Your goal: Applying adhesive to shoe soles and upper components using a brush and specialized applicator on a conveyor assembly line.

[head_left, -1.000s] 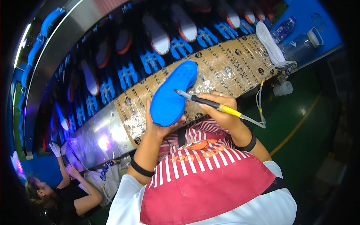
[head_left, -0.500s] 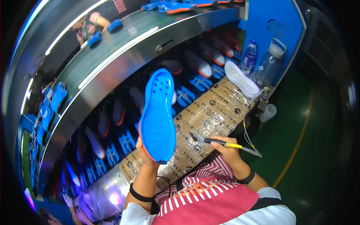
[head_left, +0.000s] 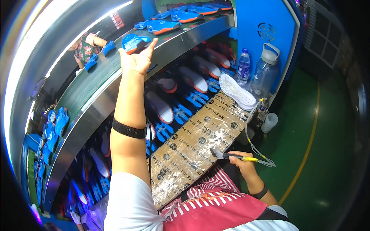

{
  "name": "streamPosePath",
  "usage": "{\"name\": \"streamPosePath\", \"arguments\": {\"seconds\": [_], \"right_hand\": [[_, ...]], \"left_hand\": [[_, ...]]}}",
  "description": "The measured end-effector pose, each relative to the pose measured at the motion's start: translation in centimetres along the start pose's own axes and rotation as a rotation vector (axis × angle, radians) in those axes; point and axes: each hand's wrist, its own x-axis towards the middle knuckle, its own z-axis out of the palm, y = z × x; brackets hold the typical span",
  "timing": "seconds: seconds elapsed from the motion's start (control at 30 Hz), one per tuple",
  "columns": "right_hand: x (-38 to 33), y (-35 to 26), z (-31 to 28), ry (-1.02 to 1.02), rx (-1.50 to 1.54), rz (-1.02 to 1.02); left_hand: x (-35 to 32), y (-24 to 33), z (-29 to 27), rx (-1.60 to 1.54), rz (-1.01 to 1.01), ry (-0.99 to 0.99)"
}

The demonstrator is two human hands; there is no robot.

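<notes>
On the upper belt, left hand (head_left: 135,58) (fingers open) touches blue sole (head_left: 135,41); right hand (head_left: 242,161) grips brush (head_left: 231,155)

Belt and desk
Upper belt (head_left: 96,82) carries blue soles (head_left: 163,26); centre desk (head_left: 192,146) bears white soles (head_left: 237,90).

belt near my left hand (head_left: 137,57): bare green either side of the blue sole (head_left: 135,41)
cardboard board (head_left: 192,142): mostly open
far end: white soles (head_left: 237,91), bottles (head_left: 254,71) block
</notes>
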Motion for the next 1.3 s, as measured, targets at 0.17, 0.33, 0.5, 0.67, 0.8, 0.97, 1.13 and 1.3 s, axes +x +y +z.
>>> {"name": "streamPosePath", "arguments": {"seconds": [0.17, 0.33, 0.5, 0.67, 0.8, 0.97, 1.13, 1.3], "right_hand": [[-0.7, 0.7, -2.0, 0.058, 0.044, 0.04], [0.0, 0.3, -2.3, -0.012, 0.071, 0.049], [-0.2, -0.6, -1.3, -0.023, 0.063, 0.047], [-0.5, 1.4, -0.7, -0.011, 0.029, 0.055], [-0.6, 2.9, 1.1, -0.021, 0.017, 0.063], [-1.5, 3.1, 5.2, -0.109, 0.019, 0.066], [-3.3, 3.0, 9.3, -0.153, 0.026, 0.038], [-5.3, 3.1, 11.9, -0.175, 0.002, 0.046]], "left_hand": [[-1.1, -1.2, -0.3, 0.531, -0.105, 0.141], [-3.9, 0.9, -0.5, 1.292, 0.499, 0.106], [-5.0, 6.7, -1.5, 1.799, 1.038, 0.094], [-9.5, 19.8, -6.1, 2.33, 1.429, 0.513], [-18.2, 28.2, -8.9, 2.609, 0.934, 1.058], [-25.0, 30.5, -8.5, 2.621, 0.752, 0.725], [-29.0, 26.3, -9.3, 2.047, 1.646, 0.209], [-31.3, 22.3, -9.6, 0.497, 1.405, 0.4]]}}
